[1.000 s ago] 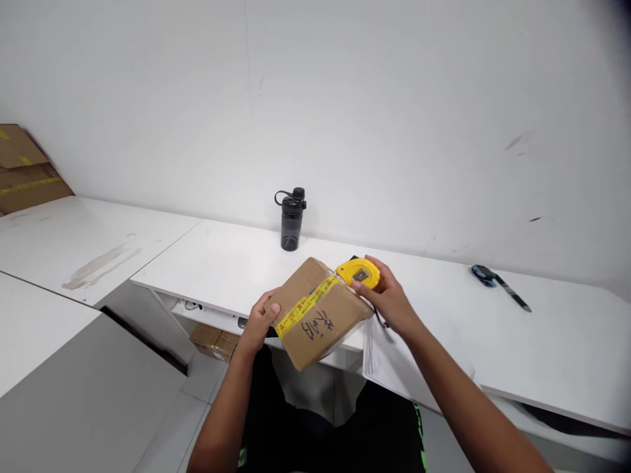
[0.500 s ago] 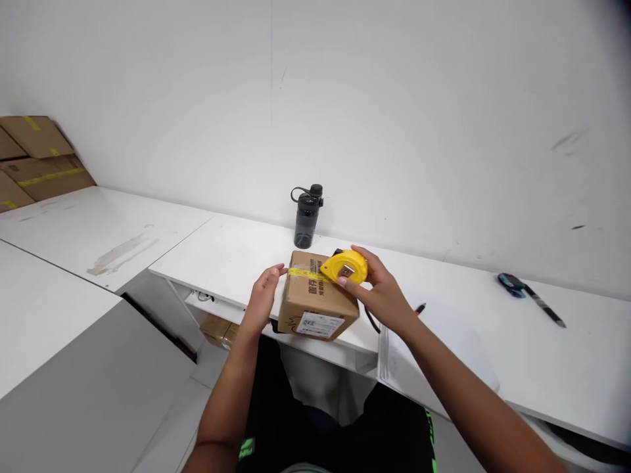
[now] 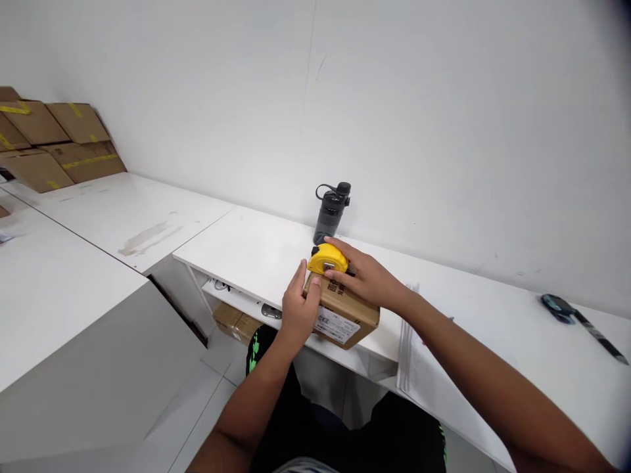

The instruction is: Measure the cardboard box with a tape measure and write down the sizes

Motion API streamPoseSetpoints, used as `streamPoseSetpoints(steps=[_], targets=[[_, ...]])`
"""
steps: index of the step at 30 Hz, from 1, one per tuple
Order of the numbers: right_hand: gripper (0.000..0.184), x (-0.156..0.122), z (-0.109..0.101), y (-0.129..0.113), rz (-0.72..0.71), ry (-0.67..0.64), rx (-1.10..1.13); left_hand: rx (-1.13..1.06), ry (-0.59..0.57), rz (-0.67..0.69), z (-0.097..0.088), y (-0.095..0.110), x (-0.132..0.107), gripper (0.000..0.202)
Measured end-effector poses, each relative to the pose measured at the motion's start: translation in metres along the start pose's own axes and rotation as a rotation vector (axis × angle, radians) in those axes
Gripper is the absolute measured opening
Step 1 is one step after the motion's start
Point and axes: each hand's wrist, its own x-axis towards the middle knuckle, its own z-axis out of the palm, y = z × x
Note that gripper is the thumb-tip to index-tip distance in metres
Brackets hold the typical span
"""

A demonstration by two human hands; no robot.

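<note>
A small brown cardboard box (image 3: 355,303) with a white label on its near side rests at the desk's front edge. My right hand (image 3: 367,276) grips a yellow tape measure (image 3: 328,257) just over the top of the box, toward its far left corner. Against the box's left side, my left hand (image 3: 300,309) has its thumb on the top edge and its fingers pointing up beside the tape measure's front end. Whether any blade is pulled out is hidden.
A dark water bottle (image 3: 331,213) stands right behind the tape measure. White paper (image 3: 434,368) lies under my right forearm, with a dark scissors-like tool (image 3: 586,325) farther right. Cardboard boxes (image 3: 81,125) are stacked at far left; more boxes (image 3: 236,322) sit below the desk.
My left hand has come onto the box's left edge. My right hand has turned the tape measure and brought it toward the box's far left corner. The view has swung left.
</note>
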Motion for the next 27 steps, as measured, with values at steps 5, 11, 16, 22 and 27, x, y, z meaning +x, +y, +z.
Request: streamPoseSetpoints(steps=[5,11,16,22,27], targets=[[0.063,-0.003,-0.001,-0.002,0.014,0.03,-0.009,0.002,0.013,0.037,0.003,-0.003,0.001,0.05],[0.063,-0.004,0.012,-0.007,0.014,0.116,-0.055,-0.059,-0.008,0.02,0.007,-0.002,0.003,0.049],[0.067,-0.008,0.019,-0.008,0.001,0.236,-0.112,-0.068,0.011,-0.044,0.008,-0.003,0.006,0.046],[0.042,-0.008,0.02,-0.006,-0.048,0.214,-0.127,-0.074,0.003,-0.088,0.007,0.003,0.009,0.046],[0.044,-0.01,0.015,-0.004,-0.038,0.221,-0.091,-0.084,0.023,-0.073,0.008,0.005,0.01,0.043]])
